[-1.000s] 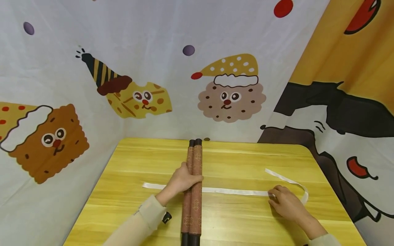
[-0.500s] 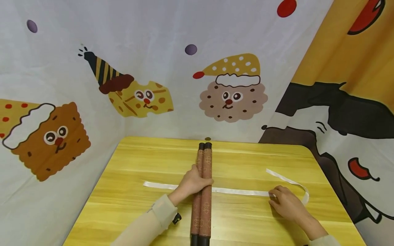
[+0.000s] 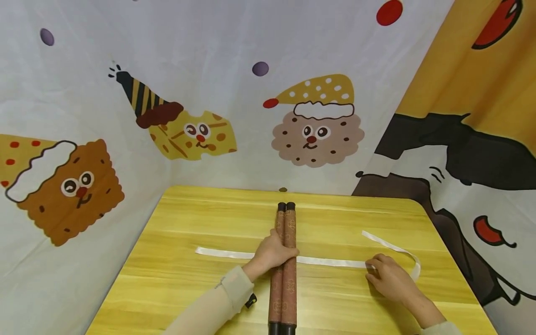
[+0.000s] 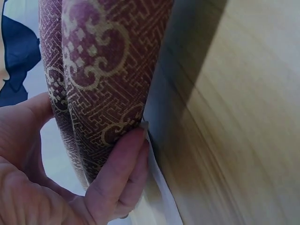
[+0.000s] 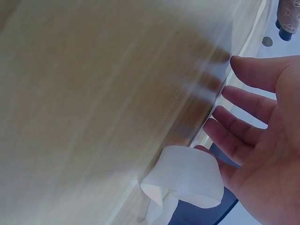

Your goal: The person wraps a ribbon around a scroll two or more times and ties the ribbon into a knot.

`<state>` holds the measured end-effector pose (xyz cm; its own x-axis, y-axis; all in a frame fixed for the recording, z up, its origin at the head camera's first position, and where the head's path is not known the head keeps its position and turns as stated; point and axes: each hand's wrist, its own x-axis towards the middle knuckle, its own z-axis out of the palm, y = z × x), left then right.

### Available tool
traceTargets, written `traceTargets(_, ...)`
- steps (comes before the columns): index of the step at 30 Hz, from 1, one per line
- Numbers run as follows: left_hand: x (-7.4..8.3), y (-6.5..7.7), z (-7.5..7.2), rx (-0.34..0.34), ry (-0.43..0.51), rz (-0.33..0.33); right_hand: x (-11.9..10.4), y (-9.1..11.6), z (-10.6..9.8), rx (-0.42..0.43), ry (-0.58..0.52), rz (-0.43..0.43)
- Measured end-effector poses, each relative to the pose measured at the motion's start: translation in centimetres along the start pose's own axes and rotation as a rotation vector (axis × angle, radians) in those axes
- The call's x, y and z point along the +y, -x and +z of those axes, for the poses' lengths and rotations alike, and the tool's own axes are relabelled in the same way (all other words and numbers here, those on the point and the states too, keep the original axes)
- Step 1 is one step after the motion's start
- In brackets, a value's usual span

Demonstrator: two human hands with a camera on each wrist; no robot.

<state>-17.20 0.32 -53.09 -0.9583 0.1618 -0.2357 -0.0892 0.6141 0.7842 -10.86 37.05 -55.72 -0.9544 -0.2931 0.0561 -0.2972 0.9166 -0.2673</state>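
Two scrolls (image 3: 289,284), reddish brown with black ends, are side by side over the middle of the table (image 3: 188,218), pointing away from the person. Whether they touch the table, I cannot tell. The left hand (image 3: 272,252) is clamped on both scrolls together: the thumb goes across to their right side and the other fingers are at the left, with some tips hidden.

The ribbon (image 3: 331,262) is white and lies crosswise on the table, passing below the scrolls. Its left end is flat; beyond the right hand (image 3: 391,275) it bends back in a curve toward the far side. The right hand rests its fingertips on the ribbon, well apart from the scrolls, and its fingers are slightly spread.

Next to the left sleeve (image 3: 236,286) there is a small black thing (image 3: 251,300), not clear to me. Behind the table hangs a cloth (image 3: 209,56) with cartoon biscuits and cheese in party hats.
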Motion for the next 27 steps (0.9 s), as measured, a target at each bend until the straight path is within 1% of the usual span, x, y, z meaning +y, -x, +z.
traceTargets(6, 0.1, -0.3, 0.7, 0.018, -0.061, -0.008, 0.0, 0.0, 0.0, 0.002, 0.007, 0.005)
traceTargets(14, 0.1, -0.2, 1.5, 0.023, -0.096, -0.026, -0.1, 0.0, 0.0, -0.006, -0.004, 0.008)
traceTargets(24, 0.3, -0.2, 2.4, 0.062, -0.148, -0.015, -0.1, 0.1, -0.1, -0.026, -0.010, 0.015)
traceTargets(27, 0.4, -0.1, 2.7, 0.075, -0.182, -0.010, -0.1, 0.2, -0.1, -0.024, -0.009, 0.015)
